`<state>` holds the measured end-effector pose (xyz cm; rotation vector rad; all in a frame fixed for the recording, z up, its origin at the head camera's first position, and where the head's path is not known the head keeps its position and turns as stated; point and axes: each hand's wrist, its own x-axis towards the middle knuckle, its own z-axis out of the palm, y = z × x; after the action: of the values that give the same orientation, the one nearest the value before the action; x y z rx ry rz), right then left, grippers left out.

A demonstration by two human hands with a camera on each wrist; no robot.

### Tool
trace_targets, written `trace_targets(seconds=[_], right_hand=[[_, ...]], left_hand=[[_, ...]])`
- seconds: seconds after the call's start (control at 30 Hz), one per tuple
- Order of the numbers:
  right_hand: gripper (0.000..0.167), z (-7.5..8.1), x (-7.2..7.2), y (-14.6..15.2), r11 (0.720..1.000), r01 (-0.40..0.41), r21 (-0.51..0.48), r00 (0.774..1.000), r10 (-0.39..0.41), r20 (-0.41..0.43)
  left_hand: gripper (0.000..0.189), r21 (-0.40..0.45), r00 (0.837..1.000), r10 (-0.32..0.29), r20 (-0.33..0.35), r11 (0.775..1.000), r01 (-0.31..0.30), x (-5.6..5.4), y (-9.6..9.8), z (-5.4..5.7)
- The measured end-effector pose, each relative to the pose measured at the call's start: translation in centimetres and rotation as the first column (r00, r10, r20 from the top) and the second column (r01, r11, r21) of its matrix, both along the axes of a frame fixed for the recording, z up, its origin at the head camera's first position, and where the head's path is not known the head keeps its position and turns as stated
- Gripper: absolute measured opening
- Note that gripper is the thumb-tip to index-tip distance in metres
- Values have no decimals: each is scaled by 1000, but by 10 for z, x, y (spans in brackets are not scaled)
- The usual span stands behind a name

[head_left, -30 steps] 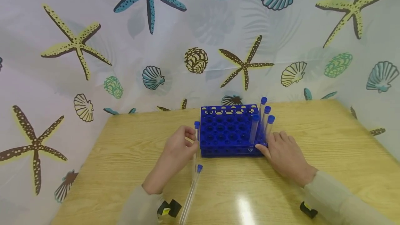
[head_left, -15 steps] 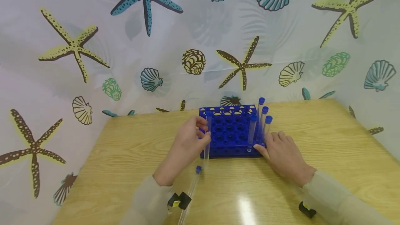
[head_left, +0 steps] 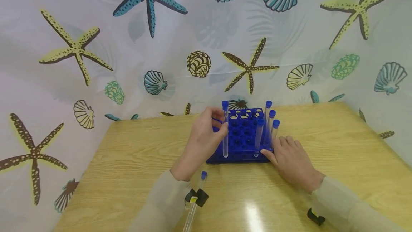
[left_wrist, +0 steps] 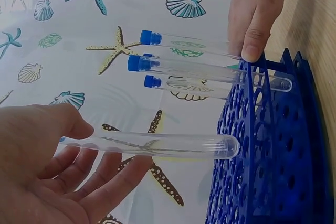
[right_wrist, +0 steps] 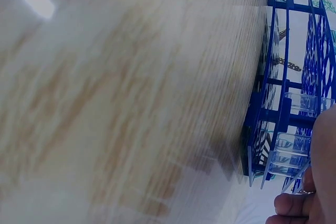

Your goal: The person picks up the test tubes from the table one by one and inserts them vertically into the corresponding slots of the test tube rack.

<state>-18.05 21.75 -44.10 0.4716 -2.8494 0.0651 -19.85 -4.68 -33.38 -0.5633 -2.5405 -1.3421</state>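
My left hand (head_left: 207, 131) pinches a clear test tube (head_left: 225, 137) with a blue cap, upright in front of the left part of a blue test tube rack (head_left: 238, 156). In the left wrist view the tube's rounded bottom (left_wrist: 228, 147) is apart from the rack's perforated top. Several capped tubes (left_wrist: 184, 69) stand at the rack's right end. There my right hand (head_left: 291, 162) rests against the rack's front right corner, its thumb (left_wrist: 253, 45) on the rack's edge. In the right wrist view, part of that hand (right_wrist: 323, 177) shows beside the rack (right_wrist: 283, 119); its other fingers are partly hidden.
Another capped test tube (head_left: 190, 217) lies on the wooden table (head_left: 128, 174), partly behind the left wrist's black strap piece (head_left: 201, 197). Behind the table hangs a white cloth (head_left: 180, 38) printed with starfish and shells.
My left hand has carried the pinched tube up and to the right, from beside the rack's left end to in front of it. The right hand has stayed at the rack's corner.
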Motion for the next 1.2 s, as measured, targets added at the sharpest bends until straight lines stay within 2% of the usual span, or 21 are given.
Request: trace_targets(seconds=[0.43, 0.67, 0.93, 1.2], right_hand=[[44, 0, -1, 0, 1000, 7, 2, 1000, -7, 0], [44, 0, -1, 0, 1000, 6, 1, 1000, -6, 4], [43, 0, -2, -1, 1000, 2, -1, 1000, -2, -13], [44, 0, -2, 0, 1000, 9, 5, 1000, -9, 9]], left_hand=[[25, 49, 984, -59, -168, 996, 69, -11, 33, 4], [26, 101, 980, -87, -180, 989, 107, -17, 46, 3], [26, 98, 978, -50, -204, 993, 71, -24, 53, 1], [24, 90, 982, -51, -179, 994, 69, -25, 60, -1]])
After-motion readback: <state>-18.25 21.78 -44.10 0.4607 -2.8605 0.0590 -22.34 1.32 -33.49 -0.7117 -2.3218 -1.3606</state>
